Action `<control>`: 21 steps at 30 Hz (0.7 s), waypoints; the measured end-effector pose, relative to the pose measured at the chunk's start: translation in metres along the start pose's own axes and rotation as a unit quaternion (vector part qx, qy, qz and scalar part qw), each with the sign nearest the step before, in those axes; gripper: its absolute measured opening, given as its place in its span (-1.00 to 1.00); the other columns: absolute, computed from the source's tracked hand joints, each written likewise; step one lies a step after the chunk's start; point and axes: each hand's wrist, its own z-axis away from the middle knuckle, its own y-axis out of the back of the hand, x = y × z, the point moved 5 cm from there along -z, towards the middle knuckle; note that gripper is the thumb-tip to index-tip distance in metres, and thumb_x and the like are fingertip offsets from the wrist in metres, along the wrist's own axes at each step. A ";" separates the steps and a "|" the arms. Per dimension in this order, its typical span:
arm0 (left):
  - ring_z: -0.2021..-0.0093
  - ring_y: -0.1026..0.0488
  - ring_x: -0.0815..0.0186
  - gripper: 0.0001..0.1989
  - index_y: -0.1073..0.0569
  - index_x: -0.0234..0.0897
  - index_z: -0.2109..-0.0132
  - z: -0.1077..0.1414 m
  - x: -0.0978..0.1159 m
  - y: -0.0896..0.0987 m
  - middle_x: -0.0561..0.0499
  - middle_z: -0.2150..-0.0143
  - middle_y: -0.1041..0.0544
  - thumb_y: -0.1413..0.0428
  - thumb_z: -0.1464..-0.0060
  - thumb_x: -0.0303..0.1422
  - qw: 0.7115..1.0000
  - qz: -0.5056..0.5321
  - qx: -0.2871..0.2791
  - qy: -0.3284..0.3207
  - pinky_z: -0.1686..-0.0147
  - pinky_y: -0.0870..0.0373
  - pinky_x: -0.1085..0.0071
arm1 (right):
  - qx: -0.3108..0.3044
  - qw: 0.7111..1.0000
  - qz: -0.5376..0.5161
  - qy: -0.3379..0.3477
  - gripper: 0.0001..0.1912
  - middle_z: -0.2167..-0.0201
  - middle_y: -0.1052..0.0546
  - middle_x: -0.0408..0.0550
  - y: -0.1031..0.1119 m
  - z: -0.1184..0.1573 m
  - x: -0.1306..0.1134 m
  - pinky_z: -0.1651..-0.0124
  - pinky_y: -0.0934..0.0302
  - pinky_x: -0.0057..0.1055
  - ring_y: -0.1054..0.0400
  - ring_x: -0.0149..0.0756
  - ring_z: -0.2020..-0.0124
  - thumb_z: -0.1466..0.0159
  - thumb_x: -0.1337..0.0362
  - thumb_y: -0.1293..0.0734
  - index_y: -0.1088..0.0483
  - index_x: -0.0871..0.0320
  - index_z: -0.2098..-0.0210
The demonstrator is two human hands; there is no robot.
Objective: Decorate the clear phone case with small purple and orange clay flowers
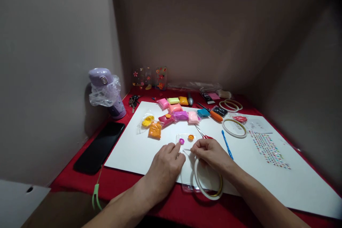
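Note:
A clear plastic phone case (187, 188) lies at the front edge of the white board. On its far end are a purple clay flower (181, 141) and an orange clay flower (191, 137). My left hand (167, 162) is closed at the case's left side, its index fingertip beside the purple flower. Pinched in my right hand (210, 151) is the free end of a narrow white tape strip. The tape roll (197, 178) tilts below that hand, over the case. Red-handled scissors (201, 132) lie just beyond, partly hidden by my right hand.
Several clay packets (180, 115) lie across the white board (128, 149). A blue modelling tool (227, 145), another tape roll (235, 128) and a gem sticker sheet (268, 149) are at right. Left stand a black phone (100, 148) and purple bottle (116, 108). Decorated cases (161, 78) lean behind.

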 end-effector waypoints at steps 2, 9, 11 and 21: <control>0.18 -0.38 0.20 -0.88 -0.35 -0.33 0.34 0.000 0.000 0.000 -0.15 0.13 -0.48 0.01 -0.18 -0.53 1.000 0.002 0.001 0.000 0.25 -0.43 0.25 | -0.002 1.000 0.007 0.001 -0.84 0.76 -0.32 -0.24 0.000 -0.001 0.000 0.64 -0.05 -0.55 -0.21 -0.46 0.72 -0.10 0.24 -0.27 -0.30 0.15 0.57; 0.19 -0.38 0.19 -0.89 -0.35 -0.34 0.34 -0.001 -0.001 0.001 -0.17 0.13 -0.48 -0.01 -0.16 -0.55 1.000 0.002 -0.003 0.004 0.25 -0.43 0.26 | -0.001 1.000 0.024 0.000 -0.85 0.78 -0.32 -0.23 0.000 -0.001 0.001 0.64 -0.03 -0.55 -0.21 -0.45 0.72 -0.11 0.25 -0.26 -0.31 0.16 0.56; 0.19 -0.37 0.19 -0.87 -0.34 -0.33 0.34 0.000 0.000 0.000 -0.16 0.14 -0.48 0.01 -0.17 -0.55 1.000 0.001 -0.001 0.004 0.25 -0.42 0.26 | 0.002 0.999 0.032 0.001 -0.84 0.77 -0.33 -0.22 0.000 -0.001 0.002 0.64 -0.03 -0.55 -0.21 -0.45 0.72 -0.12 0.25 -0.26 -0.32 0.16 0.55; 0.21 -0.37 0.18 -0.85 -0.38 -0.37 0.14 -0.001 -0.001 -0.002 -0.15 0.13 -0.48 0.05 -0.20 -0.54 1.000 0.004 -0.013 0.015 0.26 -0.41 0.24 | 0.019 0.997 0.072 0.011 -0.86 0.75 -0.36 -0.20 0.000 -0.001 0.002 0.62 -0.04 -0.55 -0.23 -0.45 0.69 -0.11 0.30 -0.23 -0.35 0.17 0.54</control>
